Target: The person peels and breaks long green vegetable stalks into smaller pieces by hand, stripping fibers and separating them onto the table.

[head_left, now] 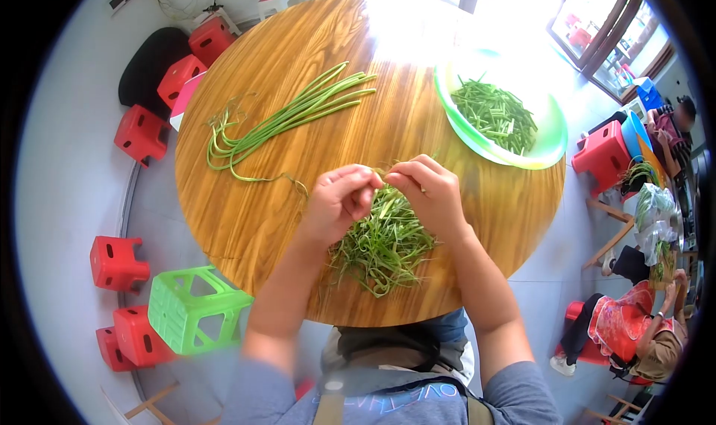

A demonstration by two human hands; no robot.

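My left hand [339,203] and my right hand [431,195] meet over the near middle of the table, fingertips pinched close together. What lies between the fingertips is too small to make out. Just below them is a loose heap of thin green garlic scape tips [384,242]. Several long whole garlic scapes [291,119] lie in a bunch to the left, their curled, thin ends toward me. At the right, a pale green bowl [548,138] holds short cut pieces of garlic scape [496,112].
The round wooden table [246,194] fills the middle. Red stools [142,134] stand along the left wall, with a green stool [198,306] nearer me. Two people sit at the right; one wears a red apron [620,317]. Bright light glares at the table's far edge.
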